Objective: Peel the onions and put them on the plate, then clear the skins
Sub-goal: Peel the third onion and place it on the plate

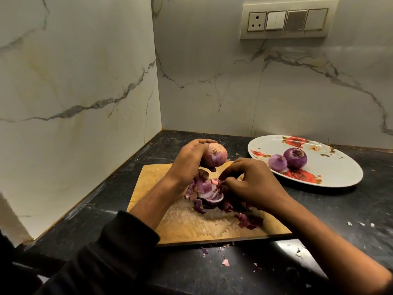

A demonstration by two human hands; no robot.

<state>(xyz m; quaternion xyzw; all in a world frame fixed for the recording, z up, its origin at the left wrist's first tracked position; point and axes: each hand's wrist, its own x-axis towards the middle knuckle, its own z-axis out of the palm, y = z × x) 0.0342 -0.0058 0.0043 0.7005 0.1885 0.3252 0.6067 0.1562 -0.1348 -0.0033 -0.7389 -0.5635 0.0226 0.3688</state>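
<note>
Dark counter in a marble corner, with a wooden cutting board at centre and a flowered plate beyond it to the right, already carrying two peeled onions. Above the board's far edge, left hand curled round a still-skinned onion, root end turned toward the camera, stem-to-root axis roughly along the line of sight. Just below and right, right hand with fingertips pinched on a scrap of skin over the skins heaped mid-board; right hand nearer the plate
</note>
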